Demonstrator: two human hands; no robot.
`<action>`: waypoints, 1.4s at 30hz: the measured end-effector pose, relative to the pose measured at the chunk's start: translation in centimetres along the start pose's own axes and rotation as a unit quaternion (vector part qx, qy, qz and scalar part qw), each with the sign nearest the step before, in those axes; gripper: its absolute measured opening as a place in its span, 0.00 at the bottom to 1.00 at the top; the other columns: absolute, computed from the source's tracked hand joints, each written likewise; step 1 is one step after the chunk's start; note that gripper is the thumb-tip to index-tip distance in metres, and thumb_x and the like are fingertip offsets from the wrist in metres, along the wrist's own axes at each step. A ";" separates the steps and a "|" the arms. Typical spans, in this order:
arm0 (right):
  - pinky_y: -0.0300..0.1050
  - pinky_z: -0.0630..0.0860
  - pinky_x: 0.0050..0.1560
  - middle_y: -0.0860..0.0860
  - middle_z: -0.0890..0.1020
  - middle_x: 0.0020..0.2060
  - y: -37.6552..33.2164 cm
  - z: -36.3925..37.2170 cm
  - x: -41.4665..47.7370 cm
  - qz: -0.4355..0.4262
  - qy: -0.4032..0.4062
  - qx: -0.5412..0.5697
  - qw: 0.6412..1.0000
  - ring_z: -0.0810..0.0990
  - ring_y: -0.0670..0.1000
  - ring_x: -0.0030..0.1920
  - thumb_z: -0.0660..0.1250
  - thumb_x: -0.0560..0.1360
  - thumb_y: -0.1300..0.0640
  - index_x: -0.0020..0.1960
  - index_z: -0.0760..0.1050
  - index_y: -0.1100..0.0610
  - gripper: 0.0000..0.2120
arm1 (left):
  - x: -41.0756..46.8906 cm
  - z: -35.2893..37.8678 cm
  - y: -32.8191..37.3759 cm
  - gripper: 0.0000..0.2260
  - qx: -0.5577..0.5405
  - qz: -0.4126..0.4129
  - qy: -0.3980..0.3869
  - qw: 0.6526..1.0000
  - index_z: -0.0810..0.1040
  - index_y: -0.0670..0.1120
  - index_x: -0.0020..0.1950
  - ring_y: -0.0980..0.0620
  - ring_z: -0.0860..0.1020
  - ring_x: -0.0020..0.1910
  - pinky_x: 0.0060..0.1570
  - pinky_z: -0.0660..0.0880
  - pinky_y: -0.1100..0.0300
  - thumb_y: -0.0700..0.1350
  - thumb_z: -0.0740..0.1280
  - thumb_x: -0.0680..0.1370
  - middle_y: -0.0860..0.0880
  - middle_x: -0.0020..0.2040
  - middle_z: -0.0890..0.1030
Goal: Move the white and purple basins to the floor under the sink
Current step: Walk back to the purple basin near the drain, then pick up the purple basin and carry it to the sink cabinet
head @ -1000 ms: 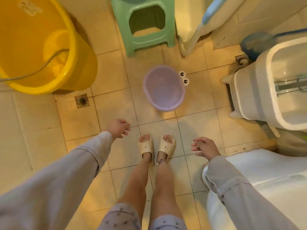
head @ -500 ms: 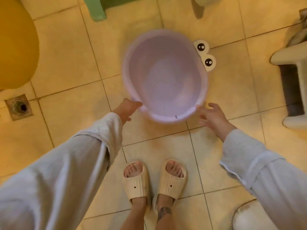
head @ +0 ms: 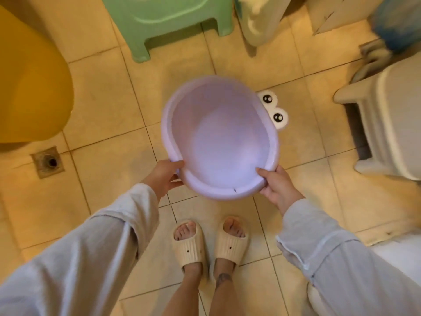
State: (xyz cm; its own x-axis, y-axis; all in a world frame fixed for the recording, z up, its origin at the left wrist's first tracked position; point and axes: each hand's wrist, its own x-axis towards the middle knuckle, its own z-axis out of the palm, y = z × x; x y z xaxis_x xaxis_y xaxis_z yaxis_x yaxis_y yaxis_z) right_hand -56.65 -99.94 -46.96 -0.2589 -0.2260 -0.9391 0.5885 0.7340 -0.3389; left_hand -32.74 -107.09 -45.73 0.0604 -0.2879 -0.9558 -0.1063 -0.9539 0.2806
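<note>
The purple basin [head: 219, 135] is oval and empty, with two white cartoon eyes on its far right rim. It is held above the tiled floor, tilted slightly toward me. My left hand [head: 164, 176] grips its near left rim, thumb over the edge. My right hand [head: 276, 187] grips its near right rim. Part of a white basin edge [head: 315, 299] may show at the bottom right, mostly hidden by my sleeve.
A green plastic stool [head: 173, 21] stands at the back. A big yellow tub [head: 29, 87] fills the left. A white fixture [head: 387, 124] stands at the right. A floor drain [head: 48, 161] lies at the left. My feet in beige slippers [head: 209, 245] stand below the basin.
Both hands have closed on the purple basin's near rim and raised it off the floor toward me. The camera has pulled back a little.
</note>
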 end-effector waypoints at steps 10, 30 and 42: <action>0.61 0.74 0.58 0.63 0.76 0.64 -0.4 -6.6 -32.6 0.079 0.018 0.018 0.997 0.77 0.61 0.60 0.65 0.72 0.71 0.64 0.69 0.62 0.21 | -32.3 -5.5 -1.0 0.13 0.033 -0.053 -0.020 0.998 0.76 0.39 0.59 0.44 0.78 0.44 0.43 0.77 0.55 0.39 0.66 0.76 0.42 0.48 0.81; 0.58 0.78 0.54 0.61 0.79 0.55 -3.5 -10.4 -51.2 -0.091 -0.021 0.029 0.995 0.78 0.62 0.56 0.68 0.71 0.68 0.60 0.71 0.61 0.18 | -50.5 -8.2 0.8 0.05 0.022 0.132 -0.058 0.989 0.82 0.49 0.49 0.51 0.85 0.41 0.35 0.80 0.61 0.45 0.68 0.74 0.52 0.41 0.88; 0.58 0.78 0.57 0.60 0.78 0.58 2.3 -11.3 -53.3 -0.105 0.094 0.199 0.970 0.77 0.62 0.59 0.69 0.70 0.64 0.65 0.69 0.59 0.24 | -48.8 -5.2 5.2 0.06 0.202 0.126 -0.167 0.957 0.80 0.45 0.50 0.46 0.81 0.44 0.41 0.78 0.54 0.42 0.66 0.76 0.47 0.43 0.85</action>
State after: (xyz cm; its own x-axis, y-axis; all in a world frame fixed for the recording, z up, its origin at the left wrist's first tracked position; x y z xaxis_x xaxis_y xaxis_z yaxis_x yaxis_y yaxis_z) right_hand -50.10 -78.96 2.93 -0.5181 -0.1949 -0.8328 0.7468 0.3716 -0.5516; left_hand -31.08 -98.46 2.87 -0.3302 -0.3972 -0.8563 -0.4550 -0.7278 0.5131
